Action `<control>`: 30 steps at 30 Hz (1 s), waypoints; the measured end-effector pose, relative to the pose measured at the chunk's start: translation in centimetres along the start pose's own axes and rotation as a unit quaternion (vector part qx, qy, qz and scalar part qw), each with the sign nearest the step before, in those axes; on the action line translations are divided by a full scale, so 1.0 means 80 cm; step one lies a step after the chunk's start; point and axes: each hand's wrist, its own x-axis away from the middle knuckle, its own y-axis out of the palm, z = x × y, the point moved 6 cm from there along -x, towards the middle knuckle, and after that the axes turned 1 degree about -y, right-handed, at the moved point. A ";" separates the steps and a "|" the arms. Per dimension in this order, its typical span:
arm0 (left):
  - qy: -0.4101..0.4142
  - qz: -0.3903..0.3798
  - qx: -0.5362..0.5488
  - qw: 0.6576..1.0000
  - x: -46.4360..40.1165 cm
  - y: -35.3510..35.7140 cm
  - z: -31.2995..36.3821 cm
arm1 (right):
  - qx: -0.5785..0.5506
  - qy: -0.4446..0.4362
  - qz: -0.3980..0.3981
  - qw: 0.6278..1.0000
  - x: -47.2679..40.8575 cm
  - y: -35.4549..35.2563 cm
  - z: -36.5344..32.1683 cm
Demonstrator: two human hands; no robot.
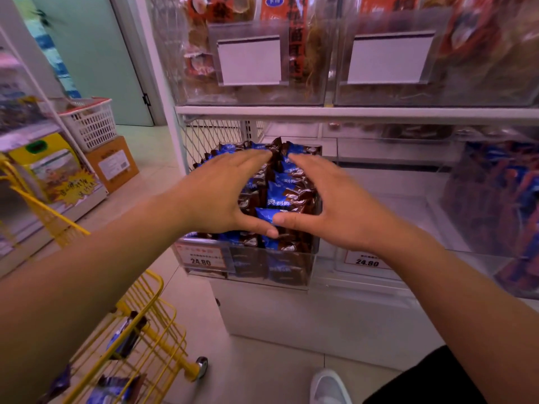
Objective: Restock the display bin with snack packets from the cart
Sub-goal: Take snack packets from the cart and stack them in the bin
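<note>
Presently my left hand (pixel 221 193) and right hand (pixel 329 202) lie flat and spread on the heap of snack packets (pixel 287 196) in the clear display bin (pixel 256 266), thumbs meeting near the front, gripping nothing. I judge this the settling step: pressing the heap level. The bin looks full to its rim. A few packets remain in the yellow cart (pixel 151 339) at lower left; next I would reach there for another.

Clear display bin (pixel 313 259) heaped with blue-brown snack packets (pixel 287 196), more in yellow cart (pixel 151 339)
</note>
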 end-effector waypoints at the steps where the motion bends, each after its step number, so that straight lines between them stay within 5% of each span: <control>1: -0.006 0.020 0.008 1.000 0.007 -0.009 -0.004 | -0.011 -0.017 0.029 0.999 0.003 -0.007 -0.006; 6: 0.031 0.171 0.001 0.985 0.062 -0.052 -0.004 | -0.001 -0.146 0.109 0.983 0.020 -0.022 -0.060; 8: 0.065 0.203 -0.033 0.976 0.085 -0.055 0.005 | 0.076 -0.179 0.058 0.979 0.026 -0.004 -0.087; 12: 0.036 -0.012 -0.110 0.993 0.101 0.012 -0.004 | 0.258 -0.095 -0.072 0.959 0.024 0.049 -0.097; 21: -0.062 -0.066 -0.038 0.995 0.081 0.047 -0.046 | 0.330 -0.010 -0.080 0.941 0.012 0.067 -0.106; 30: -0.062 -0.085 0.026 0.994 0.025 0.029 -0.062 | 0.323 0.028 0.006 0.946 -0.033 0.040 -0.065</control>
